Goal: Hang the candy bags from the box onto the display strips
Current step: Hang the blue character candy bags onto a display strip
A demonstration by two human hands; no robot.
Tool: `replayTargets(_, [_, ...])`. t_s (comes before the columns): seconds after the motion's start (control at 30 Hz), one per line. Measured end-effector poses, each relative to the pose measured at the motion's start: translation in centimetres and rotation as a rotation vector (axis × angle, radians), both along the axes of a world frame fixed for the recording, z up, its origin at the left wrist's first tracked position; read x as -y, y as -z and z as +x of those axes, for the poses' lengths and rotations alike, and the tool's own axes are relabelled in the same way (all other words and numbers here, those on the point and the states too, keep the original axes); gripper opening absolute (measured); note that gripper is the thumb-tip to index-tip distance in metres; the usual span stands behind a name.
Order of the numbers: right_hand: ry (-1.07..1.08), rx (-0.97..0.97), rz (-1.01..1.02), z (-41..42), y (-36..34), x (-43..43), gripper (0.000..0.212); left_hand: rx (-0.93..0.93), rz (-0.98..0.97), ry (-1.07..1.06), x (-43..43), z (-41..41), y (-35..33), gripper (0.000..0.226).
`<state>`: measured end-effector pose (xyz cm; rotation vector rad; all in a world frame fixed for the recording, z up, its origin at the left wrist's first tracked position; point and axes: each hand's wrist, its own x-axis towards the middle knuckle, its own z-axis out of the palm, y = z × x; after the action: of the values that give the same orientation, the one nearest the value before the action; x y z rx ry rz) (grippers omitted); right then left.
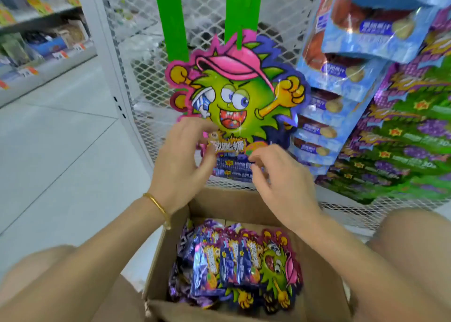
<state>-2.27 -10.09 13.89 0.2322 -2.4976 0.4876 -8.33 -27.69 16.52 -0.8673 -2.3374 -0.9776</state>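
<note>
The left hand [181, 160] pinches the lower left edge of the hanging candy bag [241, 94] between thumb and fingers. The right hand [280, 182], just beside it, grips the lower right edge of the same bag with curled fingers. Above both hands the bag hangs on a green display strip [241, 9]. Below the hands stands the open box [234, 202], with spare candy bags [234, 260] inside.

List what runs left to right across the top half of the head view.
Shelves → white post → left green strip → right green strip → blue bags → green bags.
</note>
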Motion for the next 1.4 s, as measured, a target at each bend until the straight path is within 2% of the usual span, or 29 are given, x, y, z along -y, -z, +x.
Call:
replayTargets(0.07, [-0.025, 0.579, -0.026, -0.5, 6.5, -0.8, 0.017, 0.236, -0.185, 0.064, 0.1, 0.5, 3.2, 0.026])
replayTargets(0.1, [-0.023, 0.781, -0.044, -0.9, 10.0, -1.4, 0.020, 0.333, -0.246, 0.076, 0.0, 0.4, 4.3, 0.025])
replayTargets(0.17, [0.017, 1.037, -0.070, -1.1, 15.9, -2.1, 0.026, 0.472, -0.356, 0.078, -0.2, 0.1, 5.4, 0.027])
replayTargets(0.3, [0.114, 1.295, -0.135, 0.6, 23.9, -2.7, 0.054, 0.567, -0.598, 0.086, -0.3, -0.7, 6.8, 0.026])
replayTargets(0.47, [0.187, 1.528, -0.104, 2.4, 27.4, -1.7, 0.115, 0.642, -0.708, 0.118, -1.4, -1.5, 8.3, 0.024])
replayTargets(0.57, [0.161, 1.545, 0.024, 3.1, 28.4, 0.1, 0.127, 0.659, -0.742, 0.157, -2.0, -1.6, 8.9, 0.026])
replayTargets(0.67, [0.127, 1.430, 0.298, 3.6, 29.1, 0.7, 0.119, 0.669, -0.766, 0.178, -2.2, -1.6, 9.3, 0.025])
replayTargets(0.73, [0.050, 1.386, 0.363, 3.5, 29.0, -0.1, 0.109, 0.676, -0.776, 0.183, -2.4, -1.7, 9.5, 0.025])
replayTargets(0.8, [-0.032, 1.416, 0.342, 2.8, 28.0, -1.3, 0.095, 0.692, -0.791, 0.183, -2.5, -1.7, 9.5, 0.027])
replayTargets(0.87, [-0.075, 1.427, 0.279, 1.9, 26.3, -2.3, 0.073, 0.703, -0.808, 0.183, -2.6, -1.7, 9.6, 0.029])
replayTargets(0.97, [-0.022, 1.199, 0.162, 0.0, 22.6, -3.5, 0.032, 0.696, -0.811, 0.204, -2.8, -1.4, 9.6, 0.030])
replayTargets(1.03, [0.146, 1.051, -0.015, -1.1, 19.7, -4.6, 0.028, 0.686, -0.828, 0.249, -2.9, -0.9, 9.7, 0.034])
replayTargets(1.1, [0.314, 1.001, -0.344, -1.7, 17.7, -5.7, 0.032, 0.693, -0.857, 0.340, -3.0, -0.2, 10.0, 0.046])
replayTargets(1.2, [0.511, 0.989, -1.202, -1.3, 16.2, -6.0, 0.025, 0.761, -0.951, 0.478, -2.8, 0.9, 10.7, 0.079])
replayTargets(1.23, [0.567, 1.011, -1.419, -1.0, 16.0, -6.0, 0.026, 0.759, -1.004, 0.496, -2.7, 1.3, 10.9, 0.088])
replayTargets(1.27, [0.611, 1.031, -1.561, -0.6, 15.9, -6.1, 0.028, 0.730, -1.057, 0.500, -2.5, 1.7, 11.0, 0.094])
replayTargets(1.33, [0.667, 1.073, -1.676, 0.2, 15.9, -6.4, 0.031, 0.631, -1.132, 0.474, -2.3, 2.2, 10.9, 0.097])
replayTargets(1.4, [0.653, 1.149, -1.795, 1.1, 15.7, -6.5, 0.023, 0.559, -1.092, 0.425, -2.2, 2.3, 10.4, 0.080])
